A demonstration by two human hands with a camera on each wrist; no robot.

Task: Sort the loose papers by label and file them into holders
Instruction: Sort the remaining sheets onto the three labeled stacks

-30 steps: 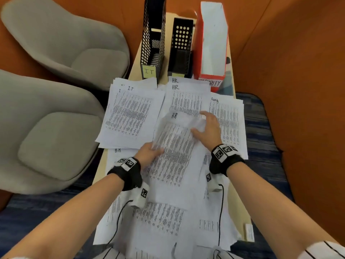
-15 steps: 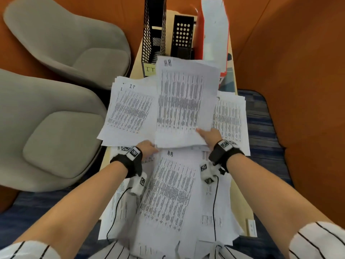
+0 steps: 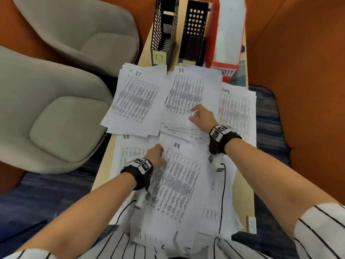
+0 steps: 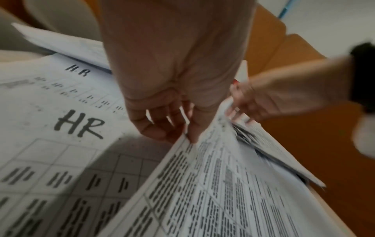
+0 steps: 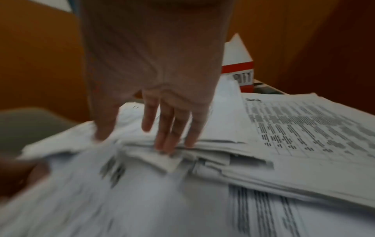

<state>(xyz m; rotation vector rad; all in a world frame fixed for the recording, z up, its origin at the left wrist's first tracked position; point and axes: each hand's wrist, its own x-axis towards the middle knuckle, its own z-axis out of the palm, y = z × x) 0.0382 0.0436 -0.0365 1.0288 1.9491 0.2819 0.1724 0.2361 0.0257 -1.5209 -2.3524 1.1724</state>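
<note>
Three sorted piles lie on the table: the IT pile (image 3: 137, 99), the HR pile (image 3: 183, 90) and the Security pile (image 3: 236, 111). Behind them stand the black IT holder (image 3: 164, 28), the black HR holder (image 3: 195, 28) and the red Security holder (image 3: 228, 34). My right hand (image 3: 200, 116) rests with straight fingers (image 5: 164, 128) on the near edge of the HR pile (image 5: 223, 141). My left hand (image 3: 155, 153) is at the top left corner of a loose HR sheet (image 3: 177, 184). In the left wrist view its fingers (image 4: 160, 126) pinch the raised edge of that sheet (image 4: 202, 176).
More loose printed sheets (image 3: 214, 212) cover the near end of the narrow wooden table (image 3: 144, 53), and some hang over its near edge. Two grey armchairs (image 3: 65, 128) stand close on the left. Orange walls close in behind and on the right.
The HR sheet that both hands held up now lies on the HR pile. My right hand stays on that pile, and my left hand has dropped back to the loose sheets.
</note>
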